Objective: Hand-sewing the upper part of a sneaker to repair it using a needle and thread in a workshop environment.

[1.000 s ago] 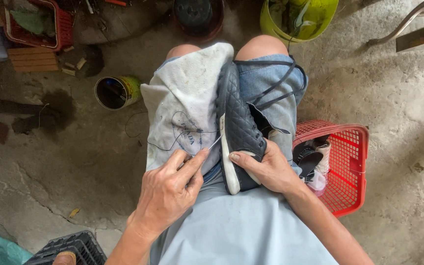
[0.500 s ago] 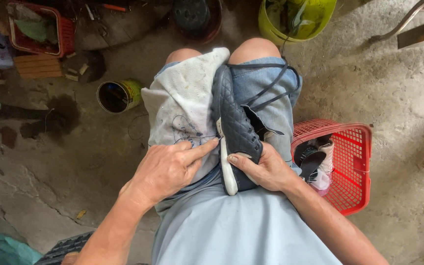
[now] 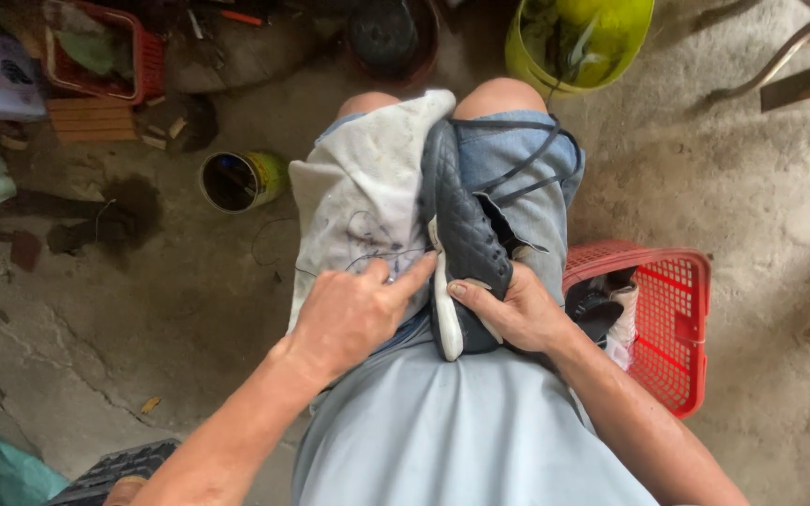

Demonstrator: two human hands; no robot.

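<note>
A dark quilted shoe point(image 3: 466, 234) with a white sole edge lies on its side between my knees, its black laces trailing over my right thigh. My right hand point(image 3: 508, 309) grips the shoe at its heel end, thumb on the white sole. A stained white cloth point(image 3: 358, 197) covers my left thigh. On this cloth rests my left hand point(image 3: 353, 314), forefinger stretched toward the sole and fingertips pinched where a thin dark thread lies. I cannot see a needle.
A red plastic basket point(image 3: 672, 314) with shoes stands by my right hip. A yellow-green bucket point(image 3: 578, 37) and a dark pot point(image 3: 382, 33) sit ahead, an open tin can point(image 3: 241, 178) at left, another red basket point(image 3: 105, 52) far left. Rough concrete floor.
My left hand slid up the cloth toward the shoe's sole and its forefinger now reaches it. The right hand keeps its hold on the shoe.
</note>
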